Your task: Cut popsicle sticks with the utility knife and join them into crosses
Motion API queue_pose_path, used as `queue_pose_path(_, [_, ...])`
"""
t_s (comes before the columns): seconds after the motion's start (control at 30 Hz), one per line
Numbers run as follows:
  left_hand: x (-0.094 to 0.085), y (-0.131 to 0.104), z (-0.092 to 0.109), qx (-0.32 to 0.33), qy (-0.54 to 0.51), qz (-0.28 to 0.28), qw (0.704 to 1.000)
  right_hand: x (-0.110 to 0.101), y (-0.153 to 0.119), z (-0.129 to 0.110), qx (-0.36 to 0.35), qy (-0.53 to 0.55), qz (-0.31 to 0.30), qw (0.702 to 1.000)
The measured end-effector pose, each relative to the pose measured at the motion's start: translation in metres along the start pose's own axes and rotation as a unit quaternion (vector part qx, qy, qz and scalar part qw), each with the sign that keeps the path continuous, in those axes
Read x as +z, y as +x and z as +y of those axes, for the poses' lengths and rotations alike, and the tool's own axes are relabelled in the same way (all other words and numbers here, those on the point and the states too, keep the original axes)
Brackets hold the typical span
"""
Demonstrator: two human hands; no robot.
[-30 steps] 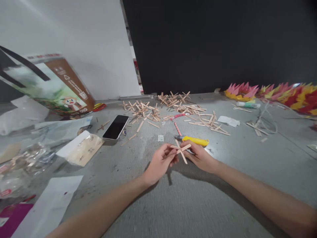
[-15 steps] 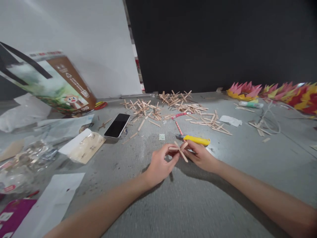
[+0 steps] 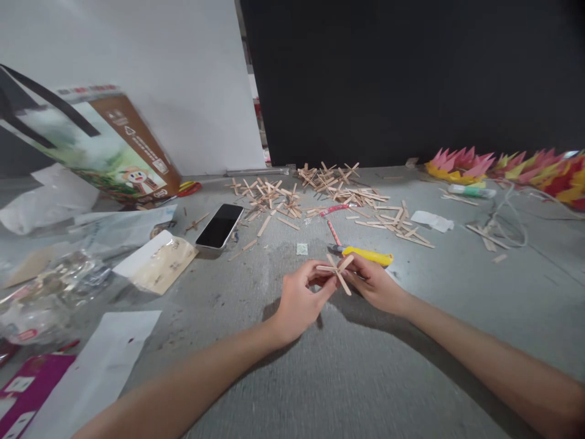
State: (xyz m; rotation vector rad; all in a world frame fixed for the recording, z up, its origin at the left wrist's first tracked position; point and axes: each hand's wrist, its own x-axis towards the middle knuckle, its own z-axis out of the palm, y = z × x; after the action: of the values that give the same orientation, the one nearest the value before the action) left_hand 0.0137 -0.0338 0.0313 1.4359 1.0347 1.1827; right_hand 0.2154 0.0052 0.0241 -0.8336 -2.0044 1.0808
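Crossed wooden craft sticks (image 3: 343, 281) form a small star-like piece held up between both hands over the grey table. My left hand (image 3: 302, 297) pinches it from the left, thumb and fingers closed near its centre. From the right, my right hand (image 3: 372, 283) grips the same piece, some of its fingers hidden behind the sticks. Just beyond the right hand lies a yellow utility knife (image 3: 369, 256), its tip pointing left. A small pale square of paper (image 3: 302, 249) rests on the table ahead of my left hand.
Piles of crossed sticks (image 3: 274, 198) and loose sticks (image 3: 397, 222) lie toward the back. A phone (image 3: 220, 226) sits left of them. Plastic packaging (image 3: 59, 292) and a printed bag (image 3: 114, 146) occupy the left side. Pink and yellow paper flowers (image 3: 461, 166) stand back right.
The view has shifted slightly, so the scene sits a little further right and higher. Both hands keep hold of the crossed sticks, with the left thumb now closer to their centre.
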Motion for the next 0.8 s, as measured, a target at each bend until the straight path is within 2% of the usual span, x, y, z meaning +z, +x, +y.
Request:
queue_pose_path(0.2, [0.002, -0.002, 0.000, -0.008, -0.006, 0.000, 1.000, 0.002, -0.001, 0.000, 0.010, 0.073, -0.010, 0.997])
queue_pose_path(0.4, [0.001, -0.001, 0.002, 0.007, 0.016, 0.004, 1.000, 0.004, -0.003, 0.001, 0.018, 0.037, 0.015, 0.999])
queue_pose_path(0.6, [-0.002, 0.002, -0.001, 0.002, 0.033, 0.022, 0.999, 0.007, -0.002, 0.000, -0.011, -0.094, 0.005, 0.996])
queue_pose_path(0.7, [-0.004, 0.005, -0.003, 0.002, 0.046, 0.035, 0.998, 0.012, -0.006, 0.000, -0.037, -0.207, 0.056, 0.976])
queue_pose_path(0.8, [-0.005, 0.006, -0.004, 0.002, 0.071, 0.045, 0.996, 0.015, -0.010, 0.000, -0.086, -0.305, 0.131, 0.939])
